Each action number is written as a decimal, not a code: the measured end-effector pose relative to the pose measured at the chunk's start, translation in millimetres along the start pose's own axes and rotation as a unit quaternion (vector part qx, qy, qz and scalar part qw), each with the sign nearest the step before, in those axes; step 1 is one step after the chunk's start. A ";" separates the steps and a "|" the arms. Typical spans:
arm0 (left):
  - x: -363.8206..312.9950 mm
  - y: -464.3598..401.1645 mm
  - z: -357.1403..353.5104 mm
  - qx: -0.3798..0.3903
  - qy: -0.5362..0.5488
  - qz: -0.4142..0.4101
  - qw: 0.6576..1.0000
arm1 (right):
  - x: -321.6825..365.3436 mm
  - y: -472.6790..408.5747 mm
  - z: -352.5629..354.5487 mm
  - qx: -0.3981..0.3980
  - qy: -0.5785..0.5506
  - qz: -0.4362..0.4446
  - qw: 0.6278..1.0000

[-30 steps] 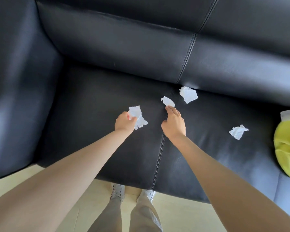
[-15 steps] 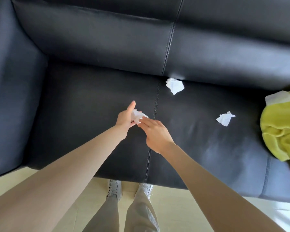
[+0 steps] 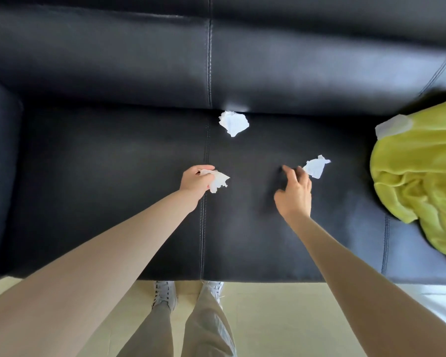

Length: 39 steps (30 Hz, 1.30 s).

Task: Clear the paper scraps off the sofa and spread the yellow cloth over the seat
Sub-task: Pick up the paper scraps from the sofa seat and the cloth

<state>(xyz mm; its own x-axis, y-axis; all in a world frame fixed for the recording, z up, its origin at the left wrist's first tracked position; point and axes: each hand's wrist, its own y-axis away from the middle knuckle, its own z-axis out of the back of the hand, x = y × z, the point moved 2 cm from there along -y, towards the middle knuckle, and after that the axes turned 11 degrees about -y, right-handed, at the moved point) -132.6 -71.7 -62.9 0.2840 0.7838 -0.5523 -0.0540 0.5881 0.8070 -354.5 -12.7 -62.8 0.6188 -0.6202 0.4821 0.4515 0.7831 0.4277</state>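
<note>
While paper scraps remain on the black leather sofa (image 3: pixel 113 176), a person gathers them by hand.

Head view: left hand (image 3: pixel 196 180) clutches collected scraps (image 3: pixel 218 181), freeing the right hand (image 3: pixel 294 194), fingers spread and empty, to reach a scrap (image 3: pixel 316 167) just beyond its fingertips. Another scrap (image 3: pixel 233 122) sits by the backrest. The yellow cloth (image 3: pixel 420 181) lies bunched at the seat's right end, awaiting spreading.

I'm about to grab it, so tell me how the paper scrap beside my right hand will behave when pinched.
The paper scrap looks crumpled and thin, so it will probably be very light and crush further when pinched. Its ragged, creased shape suggests it won't roll. On the smooth sofa seat it may slide away if the right hand nudges rather than pinches it.
</note>
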 end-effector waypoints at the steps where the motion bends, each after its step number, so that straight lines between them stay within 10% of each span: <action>1: -1.8 2.4 -3.3 0.005 -0.002 -0.002 1.000 | -8.7 -4.8 5.7 0.008 -0.009 -0.037 0.999; 6: -8.5 4.5 -20.6 -0.020 0.009 0.006 1.000 | -31.7 -14.5 22.0 0.070 0.026 -0.074 0.994; 14: -13.7 2.7 -9.3 -0.041 0.051 0.046 0.997 | -8.2 -31.7 34.4 -0.119 0.006 -0.080 0.990; 20: -7.2 -1.0 9.3 -0.049 0.086 0.069 0.993 | -20.0 -53.5 49.9 -0.055 -0.007 -0.215 0.975; 26: -5.1 1.4 23.6 -0.062 0.139 0.097 0.984 | 23.1 -18.1 12.9 -0.056 0.058 0.109 0.991; 31: -0.8 1.0 35.9 0.002 0.210 0.112 0.971 | 90.9 41.2 -48.9 0.081 0.100 0.392 0.911; 39: 14.2 -6.2 54.2 0.027 0.115 0.054 0.992 | 111.4 46.9 -62.9 0.258 0.038 0.220 0.940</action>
<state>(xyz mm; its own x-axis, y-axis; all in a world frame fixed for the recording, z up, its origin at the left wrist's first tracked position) -76.4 -75.0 -64.4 0.0529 0.8698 -0.4906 -0.0182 0.4921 0.8704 -224.0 -42.1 -37.1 0.7256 -0.2206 0.6518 -0.2190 0.8239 0.5226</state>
